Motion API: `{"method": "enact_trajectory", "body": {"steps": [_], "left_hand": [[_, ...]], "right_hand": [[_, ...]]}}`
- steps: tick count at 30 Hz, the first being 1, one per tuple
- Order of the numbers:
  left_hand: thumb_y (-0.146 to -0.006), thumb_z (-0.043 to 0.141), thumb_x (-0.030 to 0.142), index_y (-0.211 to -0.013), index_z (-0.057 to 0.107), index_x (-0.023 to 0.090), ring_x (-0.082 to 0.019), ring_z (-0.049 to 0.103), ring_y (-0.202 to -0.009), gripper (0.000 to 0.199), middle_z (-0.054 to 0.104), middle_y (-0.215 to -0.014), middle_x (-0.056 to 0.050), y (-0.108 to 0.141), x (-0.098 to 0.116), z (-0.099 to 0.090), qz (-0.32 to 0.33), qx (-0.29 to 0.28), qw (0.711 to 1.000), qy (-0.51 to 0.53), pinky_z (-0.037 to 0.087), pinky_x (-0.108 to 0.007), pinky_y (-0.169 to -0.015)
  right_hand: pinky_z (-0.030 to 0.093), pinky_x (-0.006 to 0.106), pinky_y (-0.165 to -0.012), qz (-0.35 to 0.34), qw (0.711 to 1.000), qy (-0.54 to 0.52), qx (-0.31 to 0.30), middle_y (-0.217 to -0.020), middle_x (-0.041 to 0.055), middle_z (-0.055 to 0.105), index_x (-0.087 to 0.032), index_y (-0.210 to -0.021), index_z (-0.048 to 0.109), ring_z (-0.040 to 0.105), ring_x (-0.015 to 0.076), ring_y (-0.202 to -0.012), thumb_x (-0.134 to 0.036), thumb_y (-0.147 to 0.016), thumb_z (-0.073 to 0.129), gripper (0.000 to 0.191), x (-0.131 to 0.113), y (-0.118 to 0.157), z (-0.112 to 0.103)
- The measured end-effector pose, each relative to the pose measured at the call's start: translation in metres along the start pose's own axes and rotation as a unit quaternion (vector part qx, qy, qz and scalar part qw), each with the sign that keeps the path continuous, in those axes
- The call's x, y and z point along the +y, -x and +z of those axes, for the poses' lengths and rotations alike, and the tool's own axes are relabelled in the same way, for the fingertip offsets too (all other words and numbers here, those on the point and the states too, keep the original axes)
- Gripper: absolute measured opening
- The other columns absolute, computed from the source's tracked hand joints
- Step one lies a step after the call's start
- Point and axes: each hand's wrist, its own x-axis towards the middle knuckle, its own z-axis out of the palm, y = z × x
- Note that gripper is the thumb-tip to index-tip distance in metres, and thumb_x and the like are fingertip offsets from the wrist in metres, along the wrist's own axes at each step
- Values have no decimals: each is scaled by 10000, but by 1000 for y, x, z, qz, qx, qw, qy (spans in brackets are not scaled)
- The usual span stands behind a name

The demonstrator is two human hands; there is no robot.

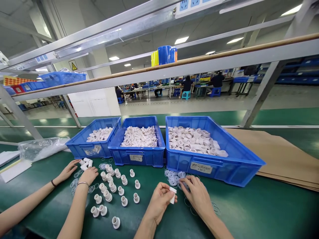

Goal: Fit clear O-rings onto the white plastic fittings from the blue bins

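Observation:
My left hand (160,203) is closed on a small white flanged plastic part (172,195), held above the green tabletop. To its right, my right hand (196,196) reaches down with its fingertips at a pile of thin clear rings (174,176); whether a ring is between the fingers is too small to tell. More loose rings (215,208) lie beside and under this hand. Several white flanged parts (107,196) stand upright on the table to the left of my hands.
Three blue bins (136,156) of white parts line the back. At the left, another person's hands (88,176) touch white tubes (86,163) near more rings. A plastic bag (42,147) lies far left; cardboard sheets (274,154) lie right. A shelf (119,77) crosses above.

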Motion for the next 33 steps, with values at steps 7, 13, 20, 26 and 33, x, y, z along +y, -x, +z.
{"method": "enact_trajectory", "body": {"steps": [7, 13, 20, 26, 33], "left_hand": [[-705, 838, 435, -1011, 645, 119, -138, 626, -813, 480, 653, -935, -71, -1, 11, -17, 14, -27, 1000, -2, 491, -288, -805], [-714, 817, 472, -1041, 619, 112, -145, 628, -781, 525, 674, -912, -85, -7, -1, -18, 19, -14, 999, -33, 499, -304, -773], [-720, 811, 442, -1277, 506, 140, -182, 653, -806, 704, 636, -847, -34, -6, -3, -20, 30, -44, 994, -92, 524, -344, -776], [-717, 797, 467, -1139, 602, 138, -146, 622, -727, 570, 591, -797, -11, -7, -4, -22, 43, -43, 986, -158, 531, -323, -741], [-675, 793, 531, -977, 678, 127, -153, 607, -675, 518, 597, -749, -20, -10, -6, -23, 81, 19, 973, -215, 536, -299, -610]], "right_hand": [[469, 412, -793, 55, 994, -86, 30, -1013, 86, 596, -244, -924, 609, 563, 272, -934, -347, -950, 475, 171, -1, 1, -8], [466, 425, -829, 83, 986, -141, 34, -1035, 93, 572, -251, -924, 618, 552, 286, -996, -406, -945, 483, 206, -2, 0, -12], [470, 377, -772, 92, 954, -279, -67, -926, 70, 608, -254, -870, 612, 575, 251, -884, -484, -970, 458, 294, -17, -2, -21], [445, 317, -702, 102, 914, -355, -165, -824, 25, 603, -244, -846, 615, 565, 202, -759, -504, -977, 463, 329, -32, -4, -30], [440, 303, -733, 78, 891, -385, -227, -820, 20, 588, -246, -815, 629, 558, 202, -771, -517, -963, 476, 344, -30, -3, -36]]}}
